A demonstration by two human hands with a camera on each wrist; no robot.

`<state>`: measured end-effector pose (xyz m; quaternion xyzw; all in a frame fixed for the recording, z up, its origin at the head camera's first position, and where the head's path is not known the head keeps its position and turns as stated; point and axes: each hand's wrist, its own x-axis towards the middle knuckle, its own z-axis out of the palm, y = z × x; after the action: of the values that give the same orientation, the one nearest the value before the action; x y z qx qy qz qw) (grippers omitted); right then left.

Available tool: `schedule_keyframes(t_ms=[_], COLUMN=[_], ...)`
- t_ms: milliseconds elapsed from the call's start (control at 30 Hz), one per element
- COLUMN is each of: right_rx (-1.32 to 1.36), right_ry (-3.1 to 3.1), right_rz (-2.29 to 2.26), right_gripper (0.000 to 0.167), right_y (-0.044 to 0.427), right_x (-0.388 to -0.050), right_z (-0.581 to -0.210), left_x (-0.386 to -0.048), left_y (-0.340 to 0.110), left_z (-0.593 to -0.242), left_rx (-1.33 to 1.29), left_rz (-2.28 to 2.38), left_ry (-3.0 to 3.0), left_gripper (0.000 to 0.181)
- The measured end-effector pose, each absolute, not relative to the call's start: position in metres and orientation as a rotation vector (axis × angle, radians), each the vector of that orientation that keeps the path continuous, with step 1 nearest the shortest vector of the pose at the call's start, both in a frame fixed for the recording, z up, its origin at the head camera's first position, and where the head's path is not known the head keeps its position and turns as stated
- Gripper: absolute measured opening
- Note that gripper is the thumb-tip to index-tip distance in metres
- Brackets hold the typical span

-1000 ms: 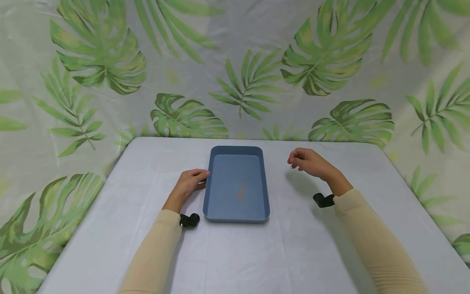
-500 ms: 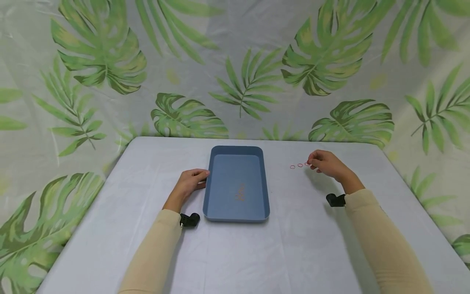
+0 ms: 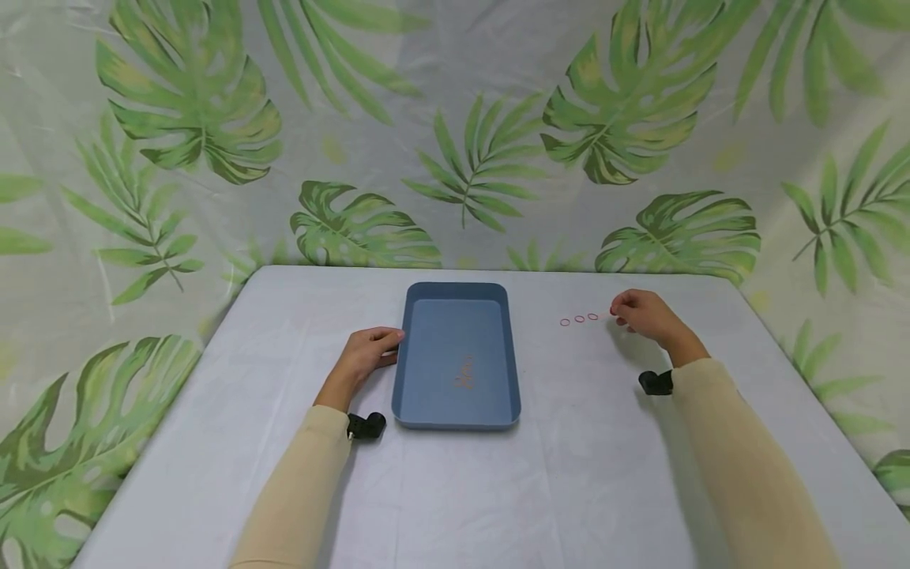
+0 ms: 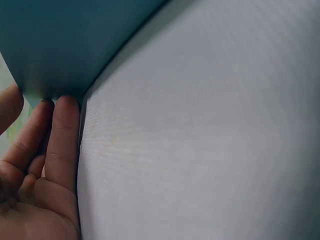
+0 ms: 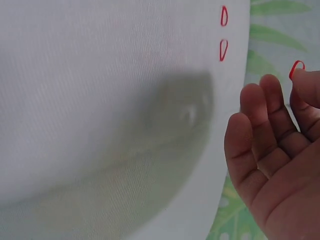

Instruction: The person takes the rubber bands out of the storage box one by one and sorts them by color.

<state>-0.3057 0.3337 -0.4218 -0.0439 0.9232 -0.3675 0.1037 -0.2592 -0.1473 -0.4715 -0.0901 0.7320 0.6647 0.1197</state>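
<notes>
The left hand (image 3: 366, 355) rests at the left side of the blue tray (image 3: 456, 427). In the left wrist view, straight fingers (image 4: 64, 125) touch the tray's outer wall (image 4: 75, 45), with the thumb near its rim. To the right of the tray, the right hand (image 3: 648, 318) is raised over the table. It pinches a small red band (image 5: 292, 70) between thumb and forefinger, the other fingers loosely bent. Three red bands (image 3: 579, 319) lie in a row left of this hand; the right wrist view shows two, a nearer band (image 5: 220, 50) and a farther one (image 5: 221, 16).
A white cloth (image 3: 469, 498) covers the table, its back edge meeting a leaf-patterned curtain (image 3: 469, 158). Orange-brown marks (image 3: 464, 373) show on the tray's floor. A small black camera sits at each wrist, one left (image 3: 366, 427) and one right (image 3: 655, 383).
My right hand has moved rightward, revealing three red bands on the table where it was earlier. The left hand and tray have stayed in place.
</notes>
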Motion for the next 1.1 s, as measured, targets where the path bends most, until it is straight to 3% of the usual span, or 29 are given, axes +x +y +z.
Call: schedule_keyframes(t_ms=[433,1100], right_rx=[0.009,0.044], right_ry=[2.729,2.781], right_rz=[-1.001,-0.89], right_gripper=[0.025,0.025], right_y=[0.333,0.34], right_x=[-0.321,-0.318], right_z=[-0.433,-0.445], left_x=[-0.261,-0.26], left_y=[-0.149,-0.148], left_z=[-0.476,-0.475], left_rx=[-0.273,-0.261], left_rz=[1.946,1.945], left_ry=[2.14,2.141], left_gripper=[0.039,0.039])
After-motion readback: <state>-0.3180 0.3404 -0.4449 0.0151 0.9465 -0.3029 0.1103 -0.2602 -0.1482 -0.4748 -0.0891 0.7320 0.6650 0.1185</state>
